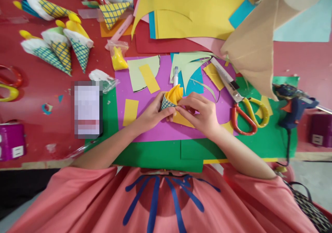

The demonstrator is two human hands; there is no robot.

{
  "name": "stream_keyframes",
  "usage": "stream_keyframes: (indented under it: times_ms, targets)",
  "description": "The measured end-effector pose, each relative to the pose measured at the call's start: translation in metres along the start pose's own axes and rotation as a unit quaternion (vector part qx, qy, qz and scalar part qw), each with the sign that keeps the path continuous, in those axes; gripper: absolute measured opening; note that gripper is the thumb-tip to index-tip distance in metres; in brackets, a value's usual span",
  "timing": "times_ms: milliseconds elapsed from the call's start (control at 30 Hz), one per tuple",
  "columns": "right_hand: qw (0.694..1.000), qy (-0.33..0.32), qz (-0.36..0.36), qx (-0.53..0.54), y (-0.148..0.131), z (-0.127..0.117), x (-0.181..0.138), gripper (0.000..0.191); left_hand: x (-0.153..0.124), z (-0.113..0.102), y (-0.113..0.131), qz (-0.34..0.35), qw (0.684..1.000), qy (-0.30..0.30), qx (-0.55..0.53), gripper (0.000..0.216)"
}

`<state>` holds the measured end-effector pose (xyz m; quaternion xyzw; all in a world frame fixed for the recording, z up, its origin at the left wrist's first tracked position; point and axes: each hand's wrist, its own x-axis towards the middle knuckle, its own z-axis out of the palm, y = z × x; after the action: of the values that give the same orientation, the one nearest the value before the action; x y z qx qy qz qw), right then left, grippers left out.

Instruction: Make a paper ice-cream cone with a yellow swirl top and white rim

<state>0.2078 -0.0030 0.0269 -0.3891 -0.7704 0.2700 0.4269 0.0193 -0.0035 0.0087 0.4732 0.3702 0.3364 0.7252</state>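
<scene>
Right now we count six lattice-patterned cones: one in the hands and five on the red tabletop [38, 87], set apart at the upper left. The left hand [158, 108] wraps its fingers around the small cone [167, 105] in the middle, above the purple sheet [166, 133]. The right hand [201, 113] has its fingertips bunched at the rim of that cone; we cannot tell whether they grip anything. We also count one pair of scissors [237, 96] to the right of the hands and another pair of scissors [10, 82] at the left edge, both with one red and one yellow handle, plus one glue gun [292, 113] at the far right. As for containers, the held cone has yellow folded paper [174, 93] standing up in its mouth. Four of the other cones [81, 47] show white around their openings, with coloured pieces poking out, while one clear bag [119, 55], near them, holds a soft-looking yellow lump [118, 60].
</scene>
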Motion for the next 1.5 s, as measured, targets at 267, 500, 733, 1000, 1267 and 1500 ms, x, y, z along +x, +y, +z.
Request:
stream_keyframes:
  times_ms: [267,500,733,1000,1267,1500]
  targets:
    - [0.997,0.075,-0.03,0.004,-0.003,-0.004,-0.001,0.01,0.0,-0.003,0.001,-0.006,0.998,0.01,-0.064,0.051]
    - [0.997,0.054,-0.012,0.055,-0.007,-0.011,-0.002,0.015,0.002,-0.006,0.002,-0.026,0.997,-0.003,-0.074,0.055]
    - [0.992,0.069,-0.104,0.004,-0.008,-0.007,0.0,0.019,0.001,-0.011,-0.014,-0.012,0.999,-0.007,-0.043,0.047]
    - [0.997,0.057,-0.042,-0.036,-0.006,-0.005,0.0,0.01,0.0,-0.009,-0.009,-0.013,1.0,-0.006,-0.02,0.057]
    - [0.999,0.045,0.01,-0.007,-0.005,-0.005,0.002,0.002,0.002,-0.005,-0.001,0.003,1.0,0.001,0.001,0.05]
    - [1.0,0.017,0.016,-0.003,-0.005,-0.006,0.003,0.007,0.001,-0.002,0.003,0.013,1.0,0.004,0.016,0.05]
